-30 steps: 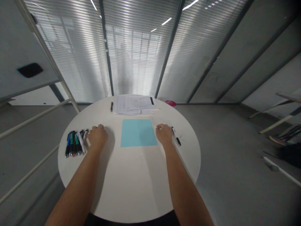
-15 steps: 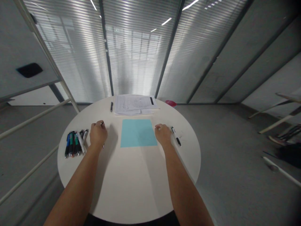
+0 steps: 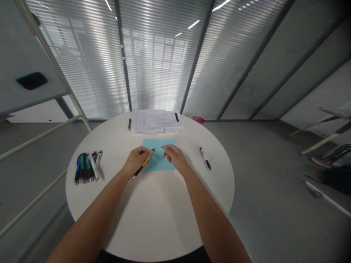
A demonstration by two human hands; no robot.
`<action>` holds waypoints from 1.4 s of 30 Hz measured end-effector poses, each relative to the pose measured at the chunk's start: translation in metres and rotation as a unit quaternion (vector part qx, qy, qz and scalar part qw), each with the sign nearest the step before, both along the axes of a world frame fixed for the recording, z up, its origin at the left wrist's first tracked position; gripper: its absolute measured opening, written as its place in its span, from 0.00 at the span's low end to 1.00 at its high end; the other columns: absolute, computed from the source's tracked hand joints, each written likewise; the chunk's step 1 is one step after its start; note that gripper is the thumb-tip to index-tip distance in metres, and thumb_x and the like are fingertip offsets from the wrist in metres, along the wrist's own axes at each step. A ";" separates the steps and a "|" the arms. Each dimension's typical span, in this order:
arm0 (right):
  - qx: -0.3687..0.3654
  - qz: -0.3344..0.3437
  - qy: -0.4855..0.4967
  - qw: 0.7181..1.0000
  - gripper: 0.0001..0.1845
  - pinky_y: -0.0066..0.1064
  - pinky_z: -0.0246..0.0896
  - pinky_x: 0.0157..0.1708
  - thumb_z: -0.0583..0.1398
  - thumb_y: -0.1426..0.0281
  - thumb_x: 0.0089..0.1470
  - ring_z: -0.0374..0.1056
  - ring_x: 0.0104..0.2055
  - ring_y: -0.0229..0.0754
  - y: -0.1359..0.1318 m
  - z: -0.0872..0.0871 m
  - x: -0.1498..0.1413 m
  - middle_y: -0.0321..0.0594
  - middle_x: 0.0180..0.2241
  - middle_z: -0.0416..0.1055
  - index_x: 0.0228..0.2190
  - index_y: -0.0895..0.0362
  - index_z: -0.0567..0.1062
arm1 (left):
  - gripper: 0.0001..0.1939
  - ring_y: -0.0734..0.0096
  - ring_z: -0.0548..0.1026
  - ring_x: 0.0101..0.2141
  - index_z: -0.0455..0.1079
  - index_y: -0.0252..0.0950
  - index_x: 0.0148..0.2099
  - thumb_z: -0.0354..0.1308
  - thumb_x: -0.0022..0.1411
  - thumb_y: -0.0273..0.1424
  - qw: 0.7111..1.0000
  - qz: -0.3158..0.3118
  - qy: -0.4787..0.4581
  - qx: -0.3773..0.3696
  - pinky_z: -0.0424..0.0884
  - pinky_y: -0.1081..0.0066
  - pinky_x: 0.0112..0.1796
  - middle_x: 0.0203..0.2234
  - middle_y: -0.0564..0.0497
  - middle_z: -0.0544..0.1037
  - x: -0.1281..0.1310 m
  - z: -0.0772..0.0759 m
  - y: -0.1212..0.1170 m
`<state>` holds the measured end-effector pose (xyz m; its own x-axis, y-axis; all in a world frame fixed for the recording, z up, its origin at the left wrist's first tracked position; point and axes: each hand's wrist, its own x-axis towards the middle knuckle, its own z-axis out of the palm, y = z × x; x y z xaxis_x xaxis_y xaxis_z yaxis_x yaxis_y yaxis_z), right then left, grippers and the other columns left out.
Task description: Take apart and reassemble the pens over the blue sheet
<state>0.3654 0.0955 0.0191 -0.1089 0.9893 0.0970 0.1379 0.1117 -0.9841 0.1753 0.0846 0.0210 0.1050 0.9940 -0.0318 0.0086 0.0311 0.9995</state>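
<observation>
Over the left part of a light blue sheet (image 3: 160,167), my left hand (image 3: 137,159) pinches a yellow and black pen (image 3: 144,163). The pen slants, its silver end pointing down toward me and its dark end toward the upper right. My right hand (image 3: 175,157) hovers above the sheet's right side, fingers apart and holding nothing, a short gap from the pen. At the left of the table lies a bunch of several pens (image 3: 86,168) in black, blue, green and white. To the right rests a white and black pen (image 3: 205,159) by itself.
The round white table (image 3: 159,219) carries everything. At its far edge are printed papers (image 3: 156,121) with a dark pen (image 3: 129,124) beside them. A pink object (image 3: 199,119) shows beyond the rim. A whiteboard frame (image 3: 79,106) stands close on the left.
My left hand has come away from the pen bunch with the yellow and black pen and moved right over the blue sheet. My right hand has shifted left over the sheet, its fingers opening.
</observation>
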 end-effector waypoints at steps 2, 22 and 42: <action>-0.024 0.032 0.033 0.999 0.17 0.23 0.47 0.16 0.57 0.56 0.50 0.54 0.16 0.29 -0.002 -0.001 -0.007 0.32 0.21 0.69 0.33 0.57 0.74 | 0.15 0.78 0.64 0.15 0.67 0.35 0.29 0.63 0.50 0.42 0.998 -0.052 0.019 -0.003 0.58 0.77 0.19 0.14 0.56 0.68 0.001 0.000 -0.003; -0.075 -0.075 0.157 0.982 0.18 0.22 0.54 0.15 0.60 0.55 0.45 0.65 0.18 0.32 0.010 -0.005 0.010 0.31 0.24 0.68 0.32 0.55 0.66 | 0.13 0.83 0.61 0.17 0.69 0.32 0.33 0.64 0.51 0.36 0.983 -0.033 -0.172 -0.051 0.52 0.79 0.18 0.19 0.56 0.66 -0.021 -0.002 0.010; -0.094 -0.107 -0.032 0.989 0.18 0.25 0.42 0.10 0.52 0.58 0.53 0.51 0.09 0.32 0.012 -0.014 0.015 0.30 0.10 0.58 0.17 0.54 0.62 | 0.16 0.84 0.61 0.18 0.69 0.33 0.34 0.66 0.48 0.38 0.983 0.007 -0.184 -0.008 0.50 0.78 0.17 0.22 0.56 0.67 -0.017 -0.011 0.016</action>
<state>0.3803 0.1077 0.0050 0.1041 0.9903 -0.0918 0.2021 -0.1115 -0.9730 0.1581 0.1007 0.0104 0.0983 0.9951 -0.0096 -0.3531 0.0439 0.9346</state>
